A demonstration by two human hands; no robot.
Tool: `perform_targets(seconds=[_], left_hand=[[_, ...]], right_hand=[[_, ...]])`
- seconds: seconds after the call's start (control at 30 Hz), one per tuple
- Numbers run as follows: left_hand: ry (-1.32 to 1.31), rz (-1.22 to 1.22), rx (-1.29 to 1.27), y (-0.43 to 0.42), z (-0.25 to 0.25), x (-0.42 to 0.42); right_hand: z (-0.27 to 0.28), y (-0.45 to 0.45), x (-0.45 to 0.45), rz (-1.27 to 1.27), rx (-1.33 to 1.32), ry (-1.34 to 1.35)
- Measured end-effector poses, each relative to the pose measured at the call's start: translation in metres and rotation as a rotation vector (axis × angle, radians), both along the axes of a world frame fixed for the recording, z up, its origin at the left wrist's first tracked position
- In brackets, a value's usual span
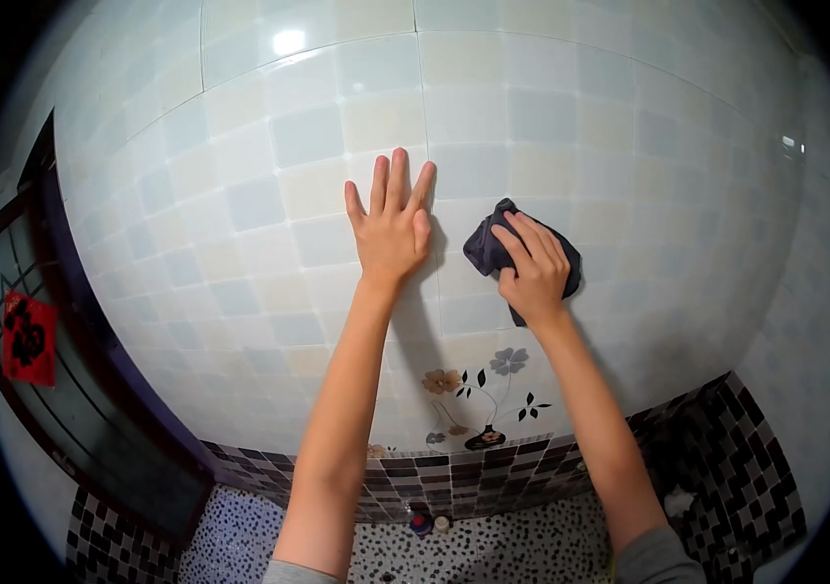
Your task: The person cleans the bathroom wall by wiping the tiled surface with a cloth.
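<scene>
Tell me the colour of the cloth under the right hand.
The cloth is dark grey with a purplish tint, seen best in the head view.

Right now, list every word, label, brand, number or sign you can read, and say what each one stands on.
"福", as it seems: a big black character on the red sheet on the door; it is tilted, so this reading is unsure.
Blue-and-red item and pale item on the floor: too small to read.
Dark cloth, tiled wall: no lettering visible.
</scene>
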State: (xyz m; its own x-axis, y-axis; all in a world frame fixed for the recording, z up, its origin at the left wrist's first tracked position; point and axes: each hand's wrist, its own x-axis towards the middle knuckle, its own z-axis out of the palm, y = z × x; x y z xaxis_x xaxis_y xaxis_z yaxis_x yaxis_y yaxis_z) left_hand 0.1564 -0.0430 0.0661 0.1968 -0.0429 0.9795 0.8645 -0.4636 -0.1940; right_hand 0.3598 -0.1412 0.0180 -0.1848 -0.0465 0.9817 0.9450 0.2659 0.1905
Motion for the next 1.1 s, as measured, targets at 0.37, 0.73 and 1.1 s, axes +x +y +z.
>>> perform_targets(seconds=[0.37,0.73,1.1], left_hand=[[-0.031,-0.072,-0.065,-0.003,-0.059,0.008],[-0.017,-0.069,-0.075,-0.005,-0.062,0.003],[0.003,-0.045,-0.083,-0.004,-0.063,0.005]], right_hand=[[-0.063,0.004,-0.031,0.005,-0.068,-0.242],[-0.104,-0.015,0.006,-0.027,-0.146,-0.383],[-0.027,0.006,-0.006,0.000,0.044,0.042]])
